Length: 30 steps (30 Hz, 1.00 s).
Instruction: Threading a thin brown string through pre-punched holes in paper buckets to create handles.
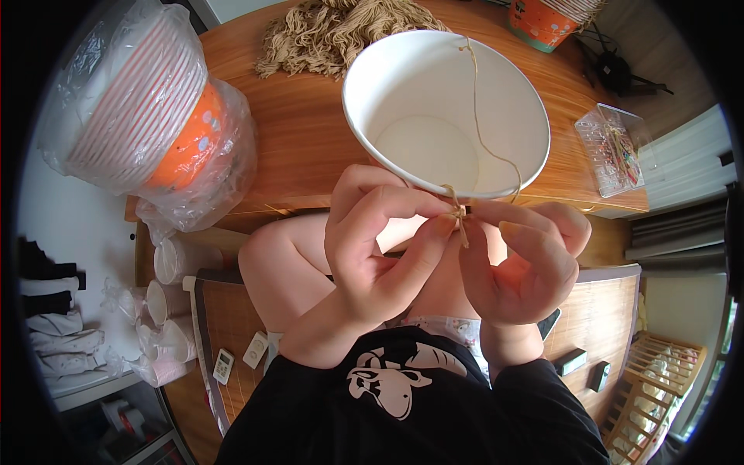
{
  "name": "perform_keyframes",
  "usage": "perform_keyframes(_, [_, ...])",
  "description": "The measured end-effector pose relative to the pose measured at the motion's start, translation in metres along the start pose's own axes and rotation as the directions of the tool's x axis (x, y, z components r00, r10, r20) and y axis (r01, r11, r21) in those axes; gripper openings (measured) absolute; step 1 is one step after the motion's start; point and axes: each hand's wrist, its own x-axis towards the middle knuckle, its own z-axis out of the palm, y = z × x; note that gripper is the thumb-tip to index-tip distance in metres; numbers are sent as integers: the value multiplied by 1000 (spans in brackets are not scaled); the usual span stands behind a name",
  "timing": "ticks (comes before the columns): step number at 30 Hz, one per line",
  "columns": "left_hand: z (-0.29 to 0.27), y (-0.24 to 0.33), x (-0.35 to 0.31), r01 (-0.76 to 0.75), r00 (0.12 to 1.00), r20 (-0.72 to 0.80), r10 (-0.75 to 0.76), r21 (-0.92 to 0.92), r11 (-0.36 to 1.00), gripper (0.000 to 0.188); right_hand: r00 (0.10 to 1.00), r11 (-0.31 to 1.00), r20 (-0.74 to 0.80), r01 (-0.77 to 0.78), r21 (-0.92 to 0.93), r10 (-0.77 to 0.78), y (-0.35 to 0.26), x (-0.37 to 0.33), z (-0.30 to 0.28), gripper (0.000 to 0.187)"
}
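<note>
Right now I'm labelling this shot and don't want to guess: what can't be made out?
- String, head view: whether it is knotted at the pinch; fingertips of the left hand and right hand partly cover it.
- White bucket, head view: most of its outside, hidden behind its own rim.
- Yarn, head view: its far end, cut off by the top edge.
- Clear box, head view: its contents, too small to identify.

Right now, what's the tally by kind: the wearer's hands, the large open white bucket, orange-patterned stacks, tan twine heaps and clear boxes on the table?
Hands: 2, left hand and right hand
White bucket: 1
Orange-patterned stacks: 2, bagged stack and upper-right stack
Twine heap: 1
Clear box: 1
Total: 7
</note>
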Motion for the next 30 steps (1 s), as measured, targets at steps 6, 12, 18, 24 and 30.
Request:
perform_keyframes(6, [0, 1, -1, 70, 998, 6, -70, -87, 994, 13, 992, 1000, 127, 7, -23, -4, -5, 2, -9, 43])
perform_keyframes(12, [-1, -3, -1, -3, 1000, 22, 4, -51, 999, 14, 997, 1000, 82, -6, -1, 6, -3, -1, -3, 45])
perform_keyframes(18, [-3, 0, -1, -40, 999, 22, 39, 24, 999, 16, 996, 1000, 92, 7, -4, -7, -3, 0, -4, 46])
perform_keyframes(24, [-3, 4, 0, -105, 994, 47, 98, 187, 977, 18, 997, 1000, 77, 13, -26, -11, -5, 3, -4, 43])
perform_keyframes(30, [-2, 3, 2, -156, 988, 48, 149, 247, 956, 18, 996, 1000, 93, -5, -25, 7, -3, 3, -5, 36])
